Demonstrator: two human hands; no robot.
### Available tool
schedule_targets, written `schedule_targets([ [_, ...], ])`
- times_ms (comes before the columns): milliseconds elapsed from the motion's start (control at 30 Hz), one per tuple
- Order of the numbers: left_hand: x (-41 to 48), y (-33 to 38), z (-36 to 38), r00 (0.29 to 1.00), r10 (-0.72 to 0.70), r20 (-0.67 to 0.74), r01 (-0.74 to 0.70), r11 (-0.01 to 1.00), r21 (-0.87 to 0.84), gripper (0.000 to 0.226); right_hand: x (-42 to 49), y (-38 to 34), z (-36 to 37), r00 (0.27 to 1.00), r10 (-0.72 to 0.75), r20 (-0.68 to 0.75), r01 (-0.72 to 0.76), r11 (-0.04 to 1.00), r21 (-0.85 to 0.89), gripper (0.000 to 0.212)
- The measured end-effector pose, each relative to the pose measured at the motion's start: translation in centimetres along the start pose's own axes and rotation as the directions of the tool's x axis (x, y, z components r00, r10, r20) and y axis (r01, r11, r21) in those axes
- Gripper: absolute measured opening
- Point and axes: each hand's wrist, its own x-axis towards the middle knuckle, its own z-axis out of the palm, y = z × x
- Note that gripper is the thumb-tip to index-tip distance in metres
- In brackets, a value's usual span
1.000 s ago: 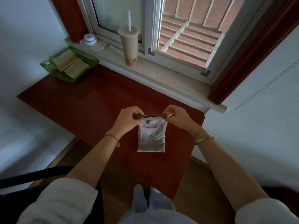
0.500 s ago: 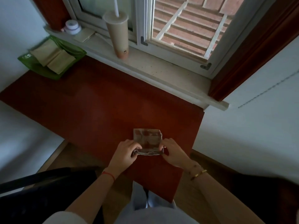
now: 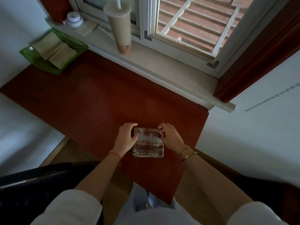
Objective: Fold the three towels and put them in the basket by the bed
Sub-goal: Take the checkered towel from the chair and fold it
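The towel (image 3: 147,146) is a small folded square, pale with brown stripes. It lies flat on the red table (image 3: 97,103), near the front edge. The left hand (image 3: 126,137) pinches its far left corner. The right hand (image 3: 170,135) pinches its far right corner.

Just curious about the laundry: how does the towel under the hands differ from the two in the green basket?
The patterned towel has brown and white bands; the tan towels look plain. The patterned towel lies on the red table, with the left hand and right hand gripping its far corners; the tan towels sit untouched in the basket. All of them are folded flat.
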Motion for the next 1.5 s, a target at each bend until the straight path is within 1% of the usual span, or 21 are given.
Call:
schedule_targets([
  [100,1.1,-0.2,0.3,0.998,-0.025,0.066,0.023,0.999,0.036,0.042,0.5,0.5,0.2,0.998,-0.041,0.038,0.04,0.999,0.03,0.039],
  [200,1.7,-0.5,0.3,0.994,-0.068,0.088,0.062,0.996,0.064,0.039,0.6,1.1,0.3,0.999,-0.047,0.022,0.045,0.997,0.066,0.026],
  [300,2.0,-0.5,0.0,0.99,-0.111,0.085,0.107,0.993,0.054,0.029,0.8,1.7,0.4,0.999,-0.038,-0.02,0.039,0.996,0.074,0.014],
  [400,2.0,0.0,-0.9,0.986,-0.12,0.118,0.12,0.993,0.005,0.024,1.0,1.6,-0.1,0.997,-0.075,0.032,0.073,0.994,0.08,0.007],
  [433,1.9,0.2,-1.4,0.982,-0.124,0.144,0.129,0.991,-0.023,0.022,1.0,1.4,-0.5,0.996,-0.077,0.054,0.07,0.991,0.117,0.006],
  [500,1.5,0.6,-2.6,0.971,-0.123,0.205,0.147,0.983,-0.107,0.02,0.6,0.9,-1.2,0.996,-0.044,0.084,0.022,0.969,0.245,0.007],
  [567,1.0,1.1,-3.8,0.964,-0.091,0.251,0.146,0.967,-0.21,0.02,-0.1,0.5,-2.1,0.999,-0.017,0.05,-0.001,0.942,0.337,0.009],
  [600,0.6,1.5,-4.3,0.962,-0.069,0.264,0.14,0.955,-0.262,0.02,-0.5,0.3,-2.5,1.0,-0.012,0.024,0.002,0.931,0.366,0.01],
  [667,-0.3,2.7,-5.3,0.966,-0.014,0.26,0.097,0.945,-0.312,0.02,-1.7,0.0,-3.5,0.999,-0.013,-0.032,0.025,0.913,0.408,0.012],
  [800,-1.7,5.7,-6.3,0.986,0.092,0.141,-0.045,0.95,-0.31,0.019,-5.1,-0.6,-5.4,0.992,0.023,-0.127,0.039,0.887,0.461,0.016],
  [867,-2.6,7.1,-6.4,0.985,0.15,0.081,-0.12,0.946,-0.3,0.019,-7.3,-0.8,-5.9,0.976,0.05,-0.21,0.053,0.886,0.46,0.017],
  [933,-3.8,8.5,-6.1,0.974,0.222,0.054,-0.194,0.927,-0.321,0.022,-10.0,-0.9,-6.2,0.952,0.081,-0.295,0.061,0.895,0.443,0.015],
  [1033,-6.7,10.4,-5.4,0.95,0.306,0.057,-0.26,0.881,-0.395,0.026,-15.1,-1.0,-6.0,0.904,0.152,-0.399,0.051,0.889,0.454,0.014],
  [1167,-11.5,12.4,-3.9,0.909,0.396,0.133,-0.289,0.826,-0.483,0.026,-23.2,-1.3,-4.8,0.813,0.278,-0.512,0.01,0.872,0.489,0.014],
  [1333,-17.9,15.2,-1.4,0.845,0.469,0.258,-0.265,0.785,-0.56,0.025,-33.4,-1.1,-2.3,0.666,0.405,-0.626,0.012,0.833,0.553,0.011],
  [1433,-21.2,17.0,0.5,0.79,0.517,0.33,-0.269,0.775,-0.572,0.025,-38.9,-0.7,-0.8,0.556,0.493,-0.67,0.014,0.8,0.6,0.01],
  [1500,-23.3,18.3,1.9,0.755,0.542,0.369,-0.269,0.77,-0.579,0.02,-42.6,-0.3,0.2,0.489,0.536,-0.688,0.019,0.783,0.622,0.01],
])
